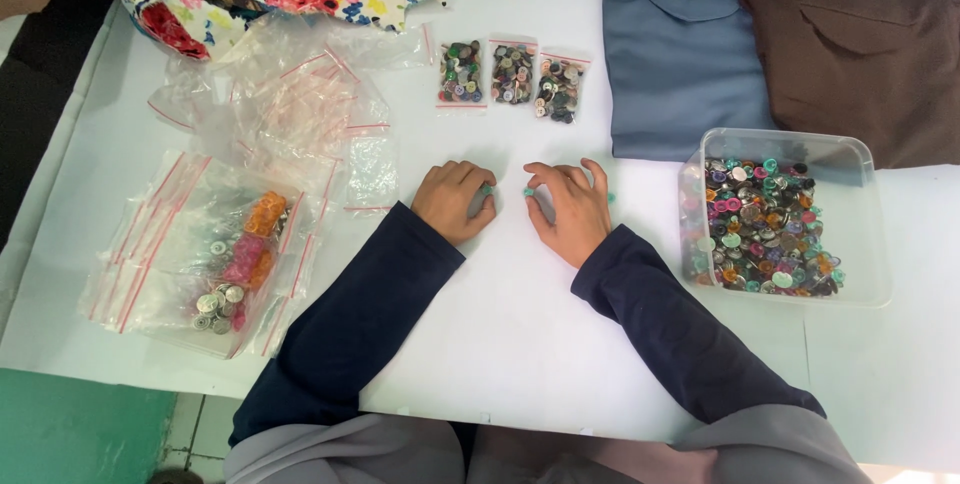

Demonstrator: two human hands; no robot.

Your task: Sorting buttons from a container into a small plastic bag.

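Three small clear button-filled bags just beyond hands; clear zip bags left of left hand.

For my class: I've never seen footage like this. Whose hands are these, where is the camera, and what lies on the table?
One picture, from a camera worn on a person's head, looking down. Both hands belong to that person. The left hand and right hand rest on a white table, each pinching a small green button. To the right stands a clear tub of mixed buttons. Beyond the hands lie three small filled bags; to the left, larger plastic bags. Folded grey-blue and brown garments lie at the top right.
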